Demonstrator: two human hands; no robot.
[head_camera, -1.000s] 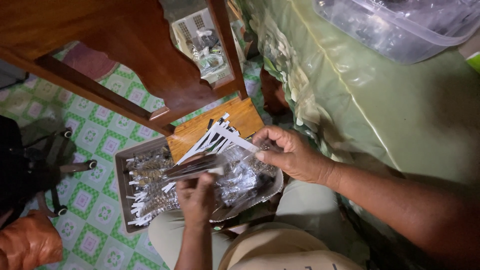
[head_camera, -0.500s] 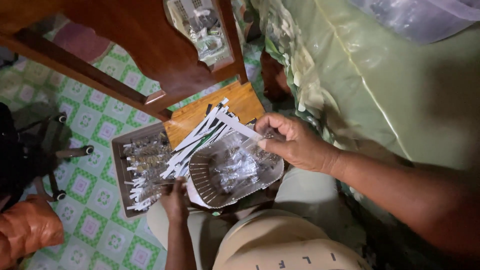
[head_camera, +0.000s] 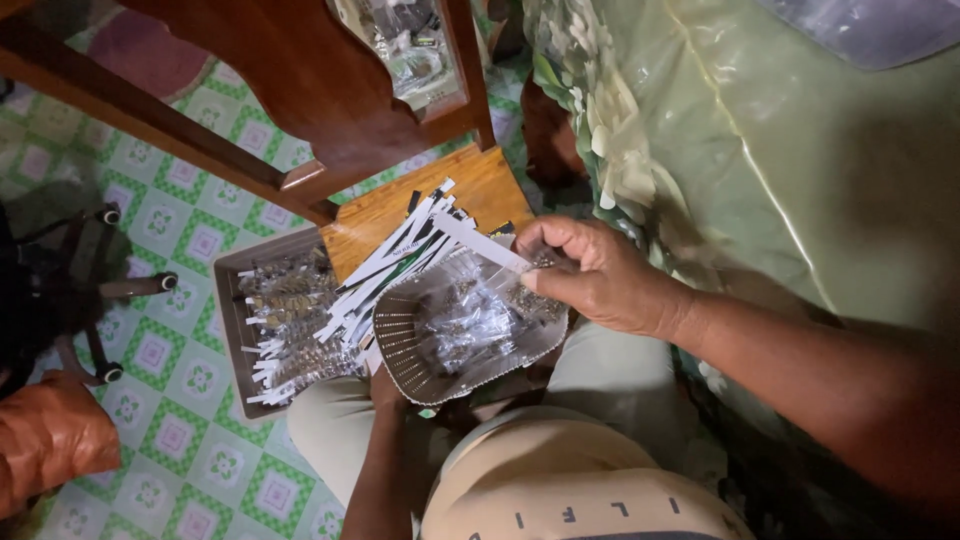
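My right hand pinches the end of one white strip over the far rim of a grey slotted plastic basket. The basket rests on my lap and holds several small clear bags of tiny metal parts. My left hand sits low beside the basket's near left edge, mostly hidden. It grips a fanned bunch of white-topped packets that spreads up and left. A grey rectangular tray with more such packets lies to the left.
A wooden stool stands just beyond the basket, under a dark wooden frame. A green floral cloth covers the right side. The floor is green and white tile, with an orange bag and a black wheeled base on the left.
The basket has come up in front of my left hand, which now sits lower and mostly hidden. The strips fan out wider. My right hand has closed on a single strip.
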